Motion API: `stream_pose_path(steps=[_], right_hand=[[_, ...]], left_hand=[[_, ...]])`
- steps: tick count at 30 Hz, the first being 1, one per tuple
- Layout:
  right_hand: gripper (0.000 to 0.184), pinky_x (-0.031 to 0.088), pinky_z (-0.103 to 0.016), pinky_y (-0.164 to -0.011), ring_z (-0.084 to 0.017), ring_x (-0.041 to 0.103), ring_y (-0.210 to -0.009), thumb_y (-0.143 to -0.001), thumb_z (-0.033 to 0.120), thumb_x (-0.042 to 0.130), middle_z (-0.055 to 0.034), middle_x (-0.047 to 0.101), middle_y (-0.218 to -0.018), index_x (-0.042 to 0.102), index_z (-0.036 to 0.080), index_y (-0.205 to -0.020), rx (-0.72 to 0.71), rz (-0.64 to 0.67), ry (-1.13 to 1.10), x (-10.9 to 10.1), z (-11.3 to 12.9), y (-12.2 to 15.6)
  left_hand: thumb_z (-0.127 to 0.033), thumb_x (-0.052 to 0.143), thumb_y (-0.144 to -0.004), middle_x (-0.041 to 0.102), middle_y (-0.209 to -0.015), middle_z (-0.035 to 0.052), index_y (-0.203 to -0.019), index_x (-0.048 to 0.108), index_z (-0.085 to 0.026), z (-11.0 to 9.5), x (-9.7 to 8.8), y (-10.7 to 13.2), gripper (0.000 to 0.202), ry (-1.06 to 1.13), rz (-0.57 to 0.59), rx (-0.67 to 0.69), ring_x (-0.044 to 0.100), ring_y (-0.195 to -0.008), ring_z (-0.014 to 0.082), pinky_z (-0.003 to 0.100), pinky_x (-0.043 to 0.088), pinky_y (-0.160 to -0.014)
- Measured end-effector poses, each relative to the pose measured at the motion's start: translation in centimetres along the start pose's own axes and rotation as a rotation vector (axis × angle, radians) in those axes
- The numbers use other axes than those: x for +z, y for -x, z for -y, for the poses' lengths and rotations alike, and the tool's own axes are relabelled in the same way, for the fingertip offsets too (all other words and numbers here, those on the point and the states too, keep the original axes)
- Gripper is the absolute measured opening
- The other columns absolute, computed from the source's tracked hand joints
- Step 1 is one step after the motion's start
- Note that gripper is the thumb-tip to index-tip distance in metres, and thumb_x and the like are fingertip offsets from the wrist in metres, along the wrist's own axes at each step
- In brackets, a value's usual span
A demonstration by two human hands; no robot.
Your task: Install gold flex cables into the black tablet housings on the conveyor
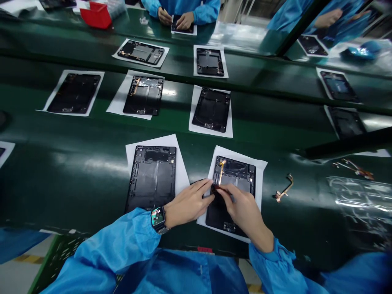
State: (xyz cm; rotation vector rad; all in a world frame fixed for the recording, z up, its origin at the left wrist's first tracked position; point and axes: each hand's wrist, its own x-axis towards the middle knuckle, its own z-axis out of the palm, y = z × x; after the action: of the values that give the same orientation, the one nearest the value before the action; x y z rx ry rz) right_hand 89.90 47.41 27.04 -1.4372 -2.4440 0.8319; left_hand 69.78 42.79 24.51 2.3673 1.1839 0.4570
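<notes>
A black tablet housing (230, 212) lies on a white sheet (260, 179) before me, its inside facing up. An orange-gold flex cable (221, 173) runs down its upper left part. My right hand (241, 204) pinches thumb and forefinger at the lower end of this cable; the exact grip is partly hidden. My left hand (191, 202) rests at the housing's left edge, fingers stretched and thumb apart, the tips close to the right fingertips. Left of it, a second tablet housing (153, 179) without such a cable lies on its own sheet, partly covered by my left arm.
A loose flex cable (284, 188) lies to the right, with several more cables (355, 168) and clear plastic trays (364, 204) beyond. Further housings (212, 109) on sheets line the green belt (171, 98). A dark bar (349, 145) juts in at right. Co-workers' hands (185, 20) work opposite.
</notes>
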Motion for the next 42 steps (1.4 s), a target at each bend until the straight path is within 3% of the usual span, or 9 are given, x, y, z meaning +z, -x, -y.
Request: stream_pose_path(steps=[4, 9, 18, 22, 30, 38, 42], right_hand=[[0.018, 0.055, -0.03, -0.077, -0.02, 0.07, -0.087, -0.098, 0.028, 0.05, -0.0053, 0.073, -0.1, 0.065, 0.021, -0.104, 0.016, -0.103, -0.105, -0.5, 0.0, 0.4], [0.017, 0.056, -0.03, -0.077, -0.02, 0.071, -0.086, -0.097, 0.027, 0.052, -0.0042, 0.074, -0.098, 0.066, 0.021, -0.103, 0.009, -0.144, -0.149, 0.0, 0.1, 0.5], [0.022, 0.052, -0.028, -0.067, -0.02, 0.071, -0.082, -0.099, 0.025, 0.044, -0.0063, 0.073, -0.098, 0.064, 0.02, -0.105, -0.036, -0.042, 0.052, 0.4, 0.6, 0.0], [0.024, 0.044, -0.027, -0.057, -0.02, 0.069, -0.07, -0.1, 0.026, 0.042, -0.0065, 0.072, -0.084, 0.065, 0.018, -0.097, -0.017, -0.011, 0.173, 0.6, 1.3, -0.7], [0.023, 0.04, -0.028, -0.055, -0.021, 0.068, -0.065, -0.099, 0.029, 0.044, -0.0043, 0.072, -0.079, 0.065, 0.02, -0.094, 0.028, -0.007, 0.194, -0.9, 0.7, -0.3], [0.019, 0.03, -0.028, -0.049, -0.02, 0.065, -0.057, -0.097, 0.024, 0.046, -0.0048, 0.07, -0.072, 0.061, 0.019, -0.087, 0.031, 0.031, 0.316, 0.2, 1.6, -0.7], [0.021, 0.034, -0.027, -0.051, -0.02, 0.065, -0.06, -0.098, 0.025, 0.044, -0.005, 0.069, -0.071, 0.062, 0.018, -0.088, 0.04, -0.005, 0.238, 0.7, 1.6, -0.5]], left_hand=[[-0.015, 0.056, -0.09, 0.041, -0.145, 0.0208, -0.12, 0.057, -0.011, 0.0, 0.0, 0.0, 0.031, 0.006, -0.01, 0.001, 0.034, -0.141, 0.0296, 0.043, 0.04, -0.114], [-0.014, 0.057, -0.089, 0.043, -0.144, 0.0204, -0.12, 0.057, -0.011, 0.0, -0.2, 0.0, 0.031, 0.01, -0.008, -0.002, 0.034, -0.141, 0.0289, 0.043, 0.04, -0.114], [-0.015, 0.056, -0.09, 0.044, -0.144, 0.0203, -0.119, 0.057, -0.012, 0.0, -0.1, -0.2, 0.029, 0.029, -0.014, -0.011, 0.035, -0.141, 0.0281, 0.043, 0.04, -0.113], [-0.016, 0.056, -0.091, 0.045, -0.142, 0.0205, -0.121, 0.056, -0.011, 0.0, 0.0, -0.2, 0.03, 0.02, -0.008, -0.005, 0.034, -0.141, 0.0283, 0.043, 0.039, -0.114], [-0.015, 0.056, -0.091, 0.043, -0.145, 0.018, -0.121, 0.056, -0.014, -0.1, -0.2, -0.1, 0.031, 0.019, -0.019, -0.001, 0.034, -0.141, 0.0269, 0.044, 0.041, -0.113], [-0.017, 0.053, -0.093, 0.043, -0.145, 0.0168, -0.123, 0.057, -0.013, 0.0, -0.6, -0.3, 0.03, 0.039, 0.002, 0.005, 0.034, -0.142, 0.0265, 0.043, 0.039, -0.114], [-0.019, 0.051, -0.094, 0.044, -0.144, 0.017, -0.123, 0.057, -0.013, -0.1, -0.4, -0.3, 0.03, 0.034, 0.017, -0.007, 0.032, -0.142, 0.0268, 0.042, 0.037, -0.116]])
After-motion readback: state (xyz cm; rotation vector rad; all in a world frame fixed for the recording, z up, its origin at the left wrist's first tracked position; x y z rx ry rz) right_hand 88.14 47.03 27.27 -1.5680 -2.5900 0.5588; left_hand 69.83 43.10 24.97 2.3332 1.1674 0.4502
